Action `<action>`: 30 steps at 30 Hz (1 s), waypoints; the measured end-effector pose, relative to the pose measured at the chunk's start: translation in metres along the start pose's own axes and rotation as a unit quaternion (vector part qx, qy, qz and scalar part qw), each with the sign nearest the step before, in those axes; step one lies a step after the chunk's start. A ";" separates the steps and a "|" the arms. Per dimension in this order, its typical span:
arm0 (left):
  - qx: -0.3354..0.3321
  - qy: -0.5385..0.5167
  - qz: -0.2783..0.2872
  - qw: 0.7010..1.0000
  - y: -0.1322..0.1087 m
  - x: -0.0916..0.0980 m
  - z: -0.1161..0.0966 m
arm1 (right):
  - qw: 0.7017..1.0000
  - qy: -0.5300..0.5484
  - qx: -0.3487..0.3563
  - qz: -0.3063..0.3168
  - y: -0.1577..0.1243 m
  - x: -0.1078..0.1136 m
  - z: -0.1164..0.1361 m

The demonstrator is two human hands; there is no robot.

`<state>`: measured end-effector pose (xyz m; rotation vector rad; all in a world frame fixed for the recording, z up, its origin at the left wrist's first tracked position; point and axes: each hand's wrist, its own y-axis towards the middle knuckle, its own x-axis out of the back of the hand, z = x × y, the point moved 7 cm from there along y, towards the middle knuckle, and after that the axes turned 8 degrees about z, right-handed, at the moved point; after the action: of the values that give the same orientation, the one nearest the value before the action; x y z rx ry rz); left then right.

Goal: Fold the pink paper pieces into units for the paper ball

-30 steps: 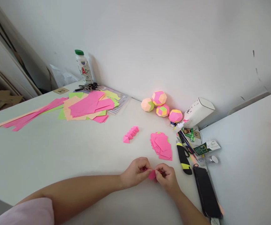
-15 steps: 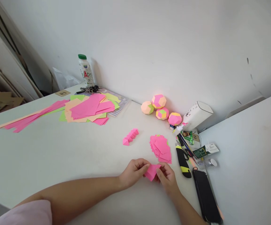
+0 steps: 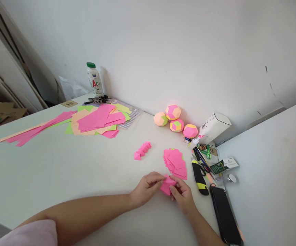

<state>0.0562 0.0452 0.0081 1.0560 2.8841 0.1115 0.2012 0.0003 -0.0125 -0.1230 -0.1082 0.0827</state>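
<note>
Between my two hands is a small piece of pink paper, creased and partly folded. My left hand pinches its left edge between thumb and fingers. On the right side, my right hand grips it, thumb on the near face and fingertips along the top edge. Just beyond lies a loose pile of pink paper pieces with a bit of green showing. A row of small folded pink paper units sits to the left of that pile.
Several coloured paper balls rest by the wall. Right of my hands lie a black-and-yellow cutter, scissors and a black case. Further left are a heap of coloured paper, long paper strips, keys and a bottle.
The pink paper has been turned and its upper part bent over between my fingers. My right fingers have shifted up and left along its top edge. The camera view has tilted slightly.
</note>
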 end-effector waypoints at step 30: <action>0.088 -0.082 0.088 0.989 -0.002 -0.013 0.013 | 0.999 0.033 0.021 0.016 0.000 -0.002 0.009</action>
<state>0.0661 0.0361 -0.0044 1.2814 2.6892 -0.2167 0.1981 0.0013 -0.0044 -0.0850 -0.0380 0.1119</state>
